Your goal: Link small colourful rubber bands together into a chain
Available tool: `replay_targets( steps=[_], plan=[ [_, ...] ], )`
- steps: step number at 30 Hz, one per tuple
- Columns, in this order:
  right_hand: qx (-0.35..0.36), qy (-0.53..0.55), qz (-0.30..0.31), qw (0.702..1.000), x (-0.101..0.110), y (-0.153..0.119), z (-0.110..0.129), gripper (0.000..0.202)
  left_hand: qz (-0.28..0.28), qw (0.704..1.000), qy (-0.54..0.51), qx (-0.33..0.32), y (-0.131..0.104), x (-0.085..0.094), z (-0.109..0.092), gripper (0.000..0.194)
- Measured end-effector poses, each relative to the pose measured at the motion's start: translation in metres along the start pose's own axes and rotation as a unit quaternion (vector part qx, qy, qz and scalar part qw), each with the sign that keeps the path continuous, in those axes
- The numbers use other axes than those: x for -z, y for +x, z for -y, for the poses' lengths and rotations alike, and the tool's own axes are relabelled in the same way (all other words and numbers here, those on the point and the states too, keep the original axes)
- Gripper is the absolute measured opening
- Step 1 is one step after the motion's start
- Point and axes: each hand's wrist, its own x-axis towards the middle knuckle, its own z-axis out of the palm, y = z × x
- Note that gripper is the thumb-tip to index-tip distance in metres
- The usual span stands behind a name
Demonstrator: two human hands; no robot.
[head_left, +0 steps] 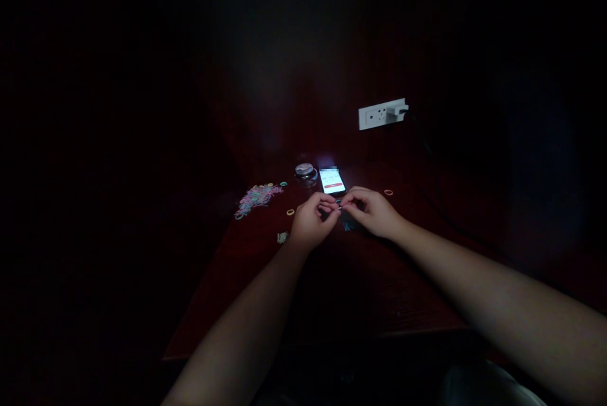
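Observation:
My left hand [313, 219] and my right hand [372, 210] meet over the table, fingertips pinched close together. Between them is a tiny pale thing, too small to make out. A few blue bands [348, 226] lie just below the fingertips, and a lit phone [332, 182] lies right behind them. Left of my left hand are a single yellow band [290, 212] and a small cluster of pale bands [282, 238]. Farther left spreads a heap of small coloured bands [258, 199], mostly pink, purple and teal. One pinkish band [389, 192] rests beyond my right hand.
A clear lidded jar [306, 174] stands left of the phone. On the wall behind is a white socket panel [374, 116] with a plug [397, 110] in it; its dark cable hangs down at the right. The dark red table [227, 305] has its front edge below my forearms. Surroundings are very dark.

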Motion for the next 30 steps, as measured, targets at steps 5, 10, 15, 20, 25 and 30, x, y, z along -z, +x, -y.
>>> replay_targets(
  steps=[5,10,15,20,25,30],
  plan=[
    [0.006,-0.001,0.000,1.000,-0.0004,-0.0002,0.0014,0.010,0.002,1.000,-0.004,-0.004,0.0004,0.0008,-0.0007,0.016],
    [-0.009,0.006,-0.008,1.000,-0.0013,-0.0002,0.0016,0.009,-0.001,1.000,0.005,-0.006,0.0007,0.0009,0.0011,0.016],
    [-0.045,0.041,0.007,0.998,-0.0030,-0.0013,-0.0012,0.012,-0.001,1.000,0.003,-0.009,0.0004,0.0003,0.0020,0.016],
    [-0.030,0.054,0.041,0.997,-0.0039,-0.0040,-0.0015,0.029,-0.001,1.000,0.000,-0.001,0.0011,0.0004,0.0019,0.018],
    [-0.030,0.049,0.047,0.997,-0.0044,-0.0043,-0.0011,0.026,-0.004,1.000,0.005,-0.004,0.0014,0.0001,0.0021,0.017],
    [-0.046,0.044,0.036,0.997,-0.0033,-0.0034,-0.0027,0.022,-0.006,1.000,0.007,-0.007,0.0015,0.0005,0.0016,0.017]
  ],
)
